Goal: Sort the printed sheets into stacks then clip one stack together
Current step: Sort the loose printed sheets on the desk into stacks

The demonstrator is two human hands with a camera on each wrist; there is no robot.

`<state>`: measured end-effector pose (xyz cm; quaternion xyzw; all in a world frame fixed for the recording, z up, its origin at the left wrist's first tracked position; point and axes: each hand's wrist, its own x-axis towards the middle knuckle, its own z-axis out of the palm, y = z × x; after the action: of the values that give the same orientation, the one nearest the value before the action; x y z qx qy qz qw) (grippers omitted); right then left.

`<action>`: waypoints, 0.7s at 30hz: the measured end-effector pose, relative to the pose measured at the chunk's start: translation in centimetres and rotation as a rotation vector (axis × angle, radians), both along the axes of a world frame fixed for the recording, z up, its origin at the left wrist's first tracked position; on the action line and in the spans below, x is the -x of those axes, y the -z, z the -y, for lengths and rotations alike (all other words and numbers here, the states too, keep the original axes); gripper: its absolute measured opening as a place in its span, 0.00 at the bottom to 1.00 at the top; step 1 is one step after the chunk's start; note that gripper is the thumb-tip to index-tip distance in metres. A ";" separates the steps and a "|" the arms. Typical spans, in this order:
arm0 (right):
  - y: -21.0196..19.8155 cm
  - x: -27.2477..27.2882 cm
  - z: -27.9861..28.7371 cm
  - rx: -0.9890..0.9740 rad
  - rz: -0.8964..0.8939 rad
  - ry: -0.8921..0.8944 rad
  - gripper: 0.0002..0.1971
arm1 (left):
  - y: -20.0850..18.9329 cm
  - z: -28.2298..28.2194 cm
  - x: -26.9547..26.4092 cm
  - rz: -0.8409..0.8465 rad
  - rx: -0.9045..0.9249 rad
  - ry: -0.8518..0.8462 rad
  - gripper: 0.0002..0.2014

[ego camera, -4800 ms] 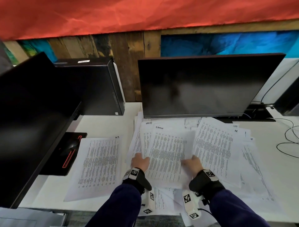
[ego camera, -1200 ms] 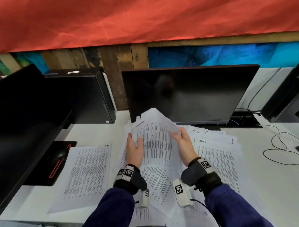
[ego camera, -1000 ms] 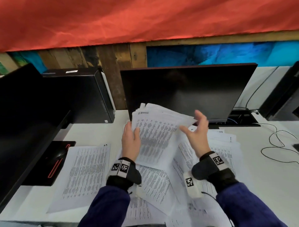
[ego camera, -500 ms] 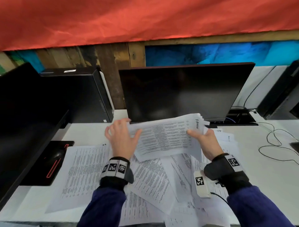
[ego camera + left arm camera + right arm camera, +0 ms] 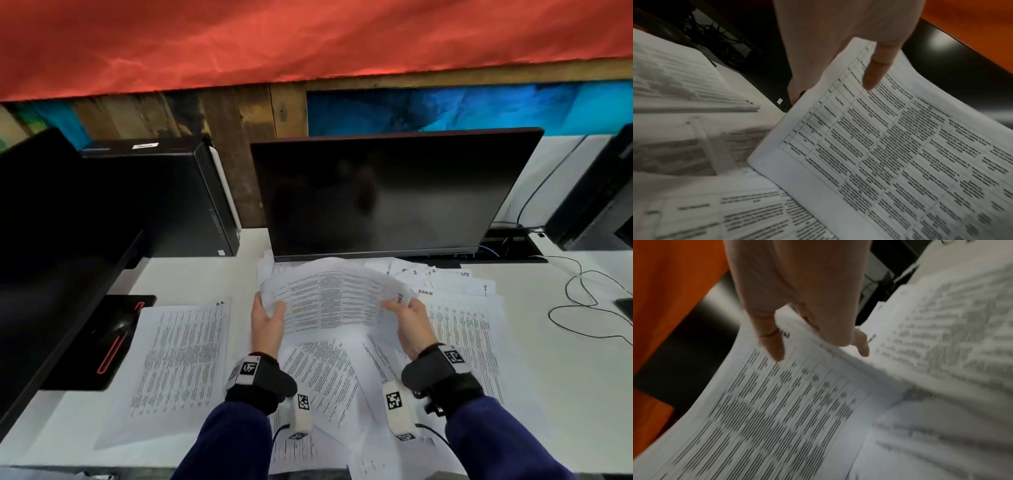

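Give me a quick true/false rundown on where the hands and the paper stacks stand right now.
1. Both hands hold one bundle of sheets above the desk. True.
2. The left hand rests flat on the neat stack. False: it pinches the bundle's left end.
3. The right hand has its grip on the bundle's right end. True.
4. The monitor shows a document. False: it is dark.
5. A clip already binds the neat stack. False: none is visible.
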<state>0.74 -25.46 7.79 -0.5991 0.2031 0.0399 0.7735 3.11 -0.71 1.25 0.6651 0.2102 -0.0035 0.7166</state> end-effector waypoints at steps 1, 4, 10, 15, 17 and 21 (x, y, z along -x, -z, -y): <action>-0.3 -0.1 -0.5 -0.013 0.009 0.027 0.11 | -0.8 0.2 0.1 0.008 0.018 -0.021 0.36; -1.3 -0.5 -0.6 -0.016 0.107 0.064 0.12 | -4.1 0.7 1.1 0.054 0.076 -0.082 0.32; -0.1 -0.5 0.0 0.265 0.279 0.031 0.26 | -6.5 1.2 2.2 0.217 0.097 -0.116 0.20; 0.3 -0.3 -0.1 0.858 0.545 0.083 0.33 | -7.6 1.9 1.5 0.191 0.059 -0.213 0.21; 0.4 -0.1 0.1 1.080 0.619 0.003 0.31 | -8.0 2.1 0.9 0.156 0.056 -0.269 0.21; 0.9 0.1 0.6 1.255 0.636 -0.077 0.25 | -8.1 2.1 -0.3 0.128 -0.012 -0.335 0.16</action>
<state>0.68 -26.10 6.90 -0.9215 -0.0697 -0.2345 0.3018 3.36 -2.82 9.38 0.6238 0.2719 0.1597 0.7151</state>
